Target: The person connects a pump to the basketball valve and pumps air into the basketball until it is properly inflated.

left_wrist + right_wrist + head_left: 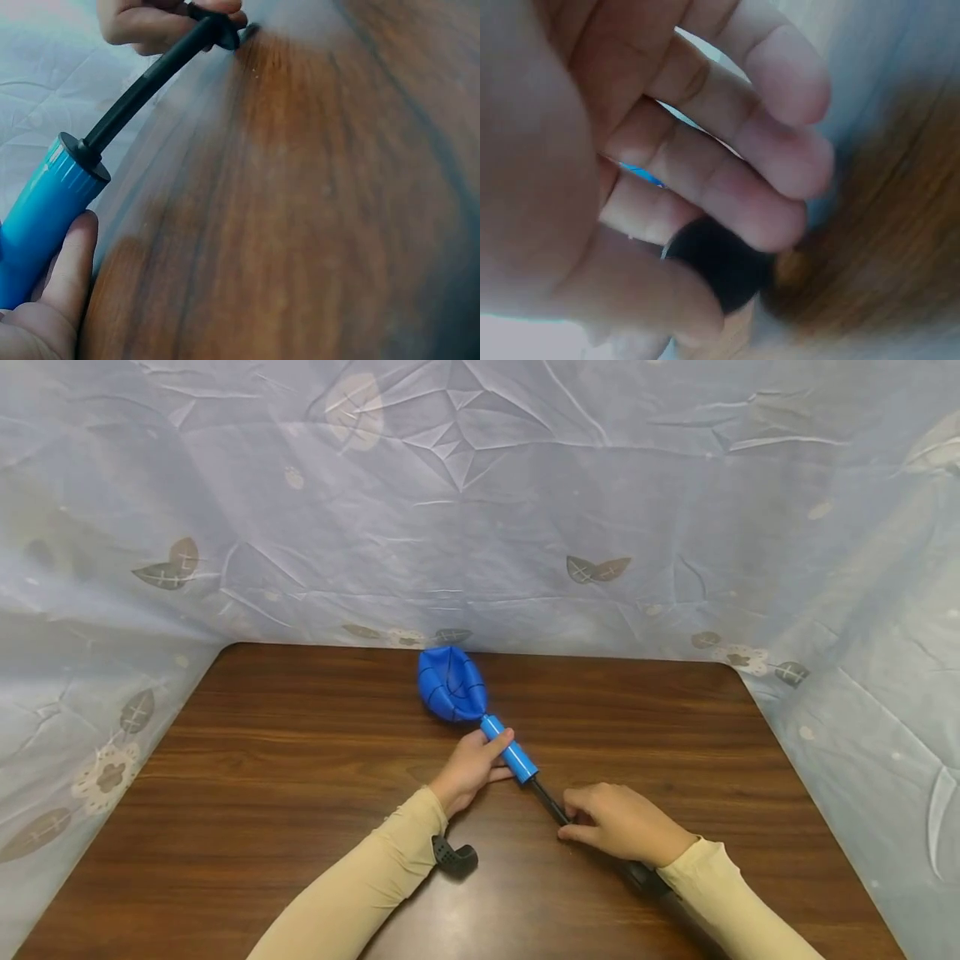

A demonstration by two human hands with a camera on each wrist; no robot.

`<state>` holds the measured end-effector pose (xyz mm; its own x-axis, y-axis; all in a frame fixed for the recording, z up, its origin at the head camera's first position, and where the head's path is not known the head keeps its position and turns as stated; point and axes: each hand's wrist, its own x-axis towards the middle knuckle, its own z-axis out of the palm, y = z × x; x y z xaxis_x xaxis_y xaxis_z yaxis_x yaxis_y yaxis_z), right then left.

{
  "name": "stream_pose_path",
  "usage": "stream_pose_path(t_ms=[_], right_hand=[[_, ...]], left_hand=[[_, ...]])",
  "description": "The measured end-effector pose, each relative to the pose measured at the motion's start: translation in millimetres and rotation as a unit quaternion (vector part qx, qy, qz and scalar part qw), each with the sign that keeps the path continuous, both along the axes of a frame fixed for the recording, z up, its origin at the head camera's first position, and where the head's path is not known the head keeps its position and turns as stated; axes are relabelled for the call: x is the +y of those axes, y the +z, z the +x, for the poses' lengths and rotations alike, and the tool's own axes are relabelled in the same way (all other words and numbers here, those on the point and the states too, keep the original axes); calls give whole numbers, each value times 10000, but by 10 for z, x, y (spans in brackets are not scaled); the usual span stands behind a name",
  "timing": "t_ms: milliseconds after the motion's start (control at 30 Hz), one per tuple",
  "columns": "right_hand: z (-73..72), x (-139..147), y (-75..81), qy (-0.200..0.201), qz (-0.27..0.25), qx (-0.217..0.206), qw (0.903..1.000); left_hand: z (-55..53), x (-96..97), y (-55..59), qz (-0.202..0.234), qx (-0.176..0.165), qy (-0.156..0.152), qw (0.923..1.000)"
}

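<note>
A blue hand pump (510, 749) lies slantwise above the table, its black rod (150, 88) drawn out of the barrel. My left hand (472, 768) holds the blue barrel, thumb on top. At the barrel's far end is a partly collapsed blue ball (452, 685) with black lines, its upper side caved in. With thumb and fingers my right hand (618, 822) pinches the black handle (720, 262) at the rod's near end. In the left wrist view the right fingers curl about that handle. The ball's join with the pump nozzle is too small to make out.
The brown wooden table (300, 710) has rounded far corners. A pale grey-blue curtain (450, 527) with leaf prints hangs behind it and at both sides. A black strap piece (455, 858) sticks out by the left wrist, and a dark device (645, 878) sits under the right wrist.
</note>
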<state>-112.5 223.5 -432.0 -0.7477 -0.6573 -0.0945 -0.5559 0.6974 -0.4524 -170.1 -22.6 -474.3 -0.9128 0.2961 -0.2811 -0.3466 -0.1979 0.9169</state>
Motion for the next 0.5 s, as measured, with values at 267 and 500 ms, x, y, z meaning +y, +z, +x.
stream_pose_path(t_ms=[267,500], right_hand=[[-213,-180,-64,-213,-106,252,9994],[-355,-313,-114,-130,-256,408,9988]], left_hand=[[0,-20,-14,-45,6,7,10000],[-33,-46,5,99,-67,-240,9996]])
